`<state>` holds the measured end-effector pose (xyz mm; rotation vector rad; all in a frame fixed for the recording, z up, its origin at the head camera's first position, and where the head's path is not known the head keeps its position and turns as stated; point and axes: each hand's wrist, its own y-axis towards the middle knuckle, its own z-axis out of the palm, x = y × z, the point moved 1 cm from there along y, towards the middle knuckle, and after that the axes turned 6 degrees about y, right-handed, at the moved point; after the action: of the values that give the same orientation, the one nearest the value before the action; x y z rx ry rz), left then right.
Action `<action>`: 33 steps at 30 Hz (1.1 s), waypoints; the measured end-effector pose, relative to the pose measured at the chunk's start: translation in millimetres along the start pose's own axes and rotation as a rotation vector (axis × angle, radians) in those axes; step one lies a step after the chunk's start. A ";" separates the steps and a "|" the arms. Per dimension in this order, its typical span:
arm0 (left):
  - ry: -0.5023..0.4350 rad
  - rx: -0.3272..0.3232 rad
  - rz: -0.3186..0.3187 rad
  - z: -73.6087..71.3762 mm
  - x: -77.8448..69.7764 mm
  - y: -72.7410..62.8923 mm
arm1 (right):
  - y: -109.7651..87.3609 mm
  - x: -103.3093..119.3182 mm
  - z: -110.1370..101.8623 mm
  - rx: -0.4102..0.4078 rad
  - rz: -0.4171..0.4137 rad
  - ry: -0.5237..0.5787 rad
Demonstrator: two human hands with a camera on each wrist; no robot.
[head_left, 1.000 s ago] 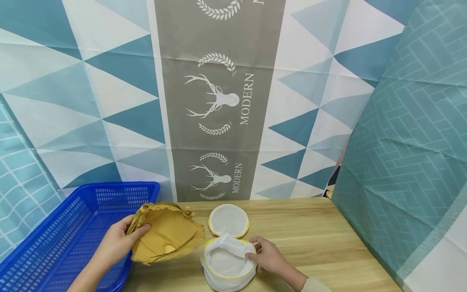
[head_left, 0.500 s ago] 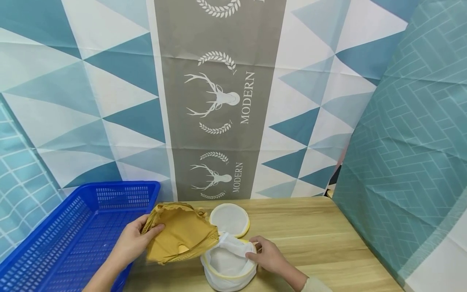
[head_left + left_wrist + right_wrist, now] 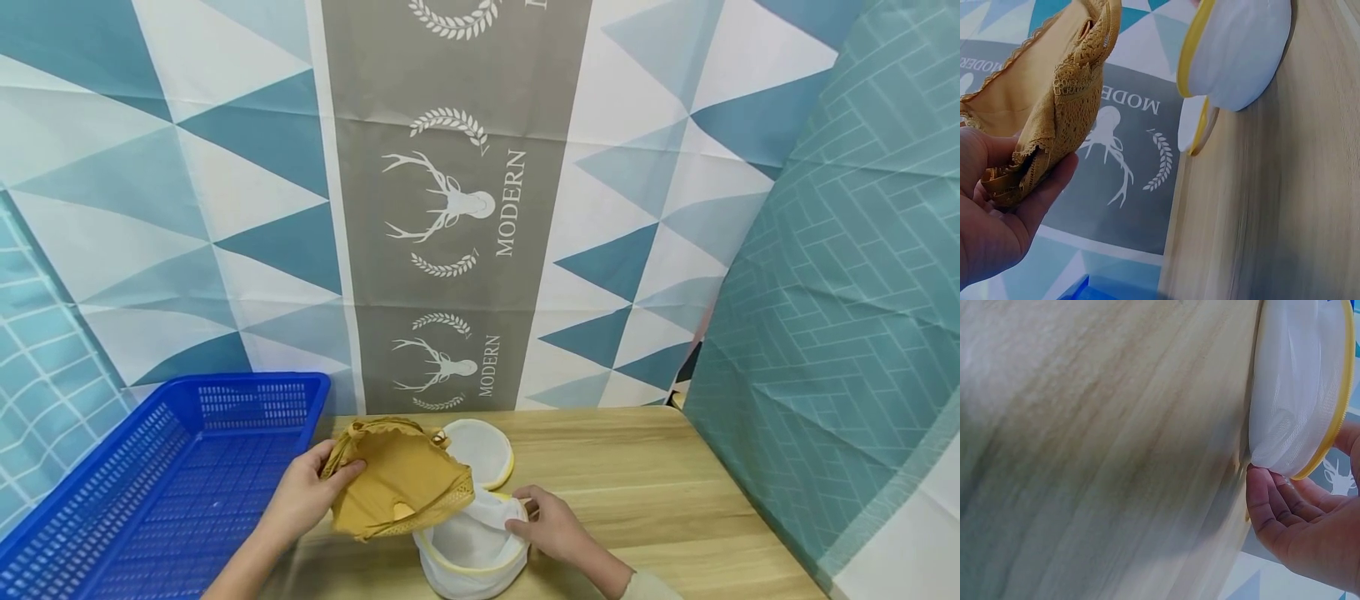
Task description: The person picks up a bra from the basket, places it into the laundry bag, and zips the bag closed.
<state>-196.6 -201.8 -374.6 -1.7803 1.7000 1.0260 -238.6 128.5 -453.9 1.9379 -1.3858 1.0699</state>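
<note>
My left hand (image 3: 303, 498) pinches a mustard-yellow lace bra (image 3: 401, 483) by its left side, thumb on the near face. The bra hangs over the table and overlaps the left rim of a white mesh laundry bag (image 3: 472, 546). In the left wrist view, the folded lace bra (image 3: 1063, 103) sits between thumb and fingers. The round bag stands unzipped, with a yellow zip round its rim and its lid (image 3: 480, 450) folded back behind it. At the bag's right side, my right hand (image 3: 551, 525) holds the rim, thumb inside; fingers touch the mesh wall (image 3: 1291, 400) in the right wrist view.
A large blue plastic basket (image 3: 180, 500) stands at the left. The wooden table (image 3: 637, 492) extends to the right of the bag. Patterned cloth (image 3: 450, 275) hangs behind the table, and a green cloth (image 3: 840, 333) hangs along the right side.
My left hand has carried the bra rightward, from beside the basket to over the bag's left rim, partly covering the lid. My right hand has stayed at the rim.
</note>
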 end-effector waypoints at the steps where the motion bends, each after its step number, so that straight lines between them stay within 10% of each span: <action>1: -0.001 -0.006 0.003 1.3 -0.3 0.1 | -0.3 0.4 -0.1 -0.003 -0.003 -0.003; 33: -0.077 -0.012 0.032 35.6 -8.3 5.5 | -0.7 0.3 0.5 -0.012 -0.038 -0.015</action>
<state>-208.4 -169.9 -389.0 -1.7036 1.6836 1.1058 -237.7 128.2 -453.9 1.9593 -1.3550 1.0298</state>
